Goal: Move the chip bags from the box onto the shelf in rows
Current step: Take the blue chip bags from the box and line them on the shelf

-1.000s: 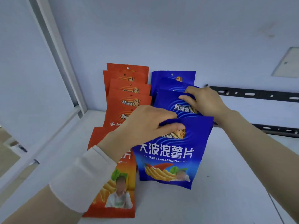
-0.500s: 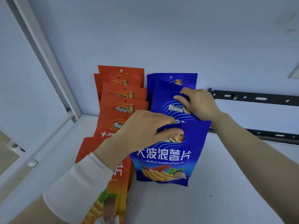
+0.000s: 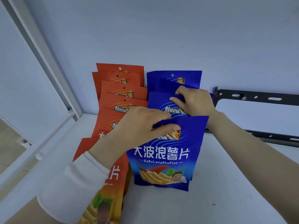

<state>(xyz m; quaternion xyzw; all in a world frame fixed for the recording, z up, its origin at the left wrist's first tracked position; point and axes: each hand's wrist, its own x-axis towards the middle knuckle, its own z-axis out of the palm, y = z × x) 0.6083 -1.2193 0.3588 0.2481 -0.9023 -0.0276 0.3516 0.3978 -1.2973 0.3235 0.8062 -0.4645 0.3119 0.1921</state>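
Observation:
Two rows of chip bags stand on the white shelf, leaning back toward the wall. The left row is several orange bags; the right row is several blue bags. My left hand pinches the top edge of the front blue bag, thumb on its face. My right hand grips the top of the blue bag just behind it. The front orange bag leans forward under my left wrist. The box is out of view.
A white wall rises behind the rows. A black slotted metal bracket runs along the wall to the right, with a second rail lower down. A white shelf upright slants down on the left. Bare shelf surface lies to the right and front.
Both hands have kept their hold on the blue bags. The view has shifted slightly; the front blue bag stands a little more upright against the row.

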